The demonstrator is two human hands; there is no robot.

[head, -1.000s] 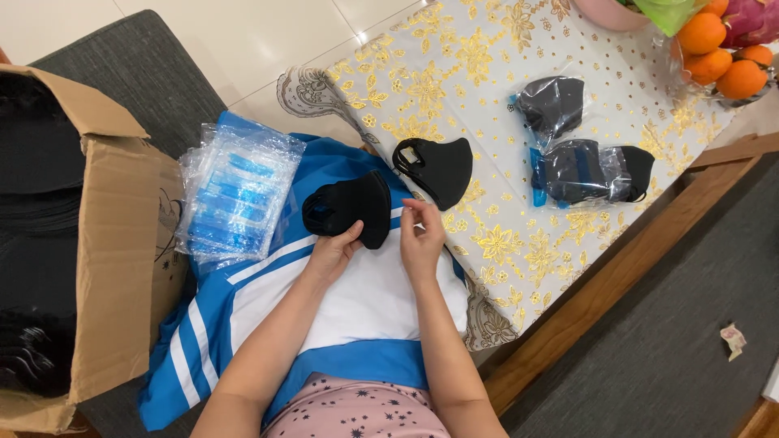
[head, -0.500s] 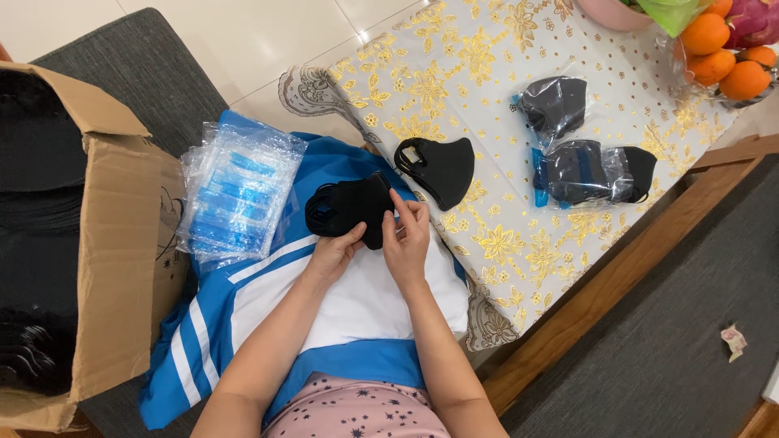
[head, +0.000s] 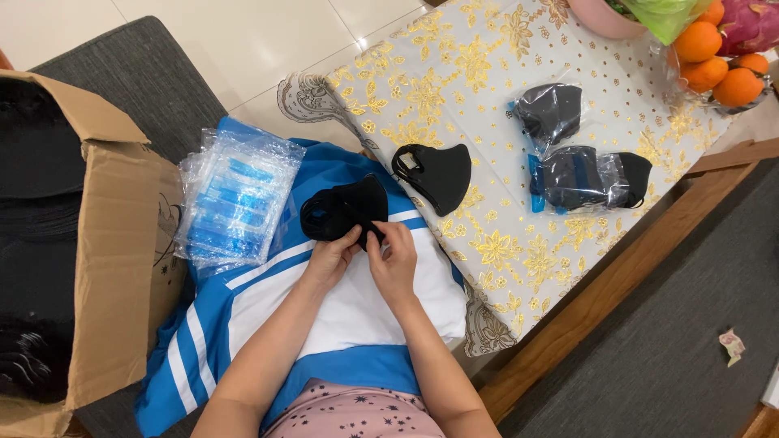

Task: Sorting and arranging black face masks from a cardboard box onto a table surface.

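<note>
1. A small stack of soft black fabric face masks [head: 345, 212] with thin ear loops lies folded on a blue-and-white striped cloth [head: 357, 312].
2. Its near edge is pinched, the loops bunched leftward.

This looks like a home living room used for small piecework: the surface [head: 617, 268] is a low wooden one under a lace-edged cloth [head: 454, 97] printed with gold flowers, and a bowl of oranges [head: 714, 57] and other fruit sits at its far corner. A grey fabric couch [head: 138, 73] stands on a pale tiled floor [head: 243, 40], with a dark grey rug [head: 673, 357] on the other side. An open cardboard box [head: 122, 268] packed with black goods, a stack of clear plastic bags [head: 235, 203] and bagged black masks [head: 576, 178] suggest packing work done at home.
</note>
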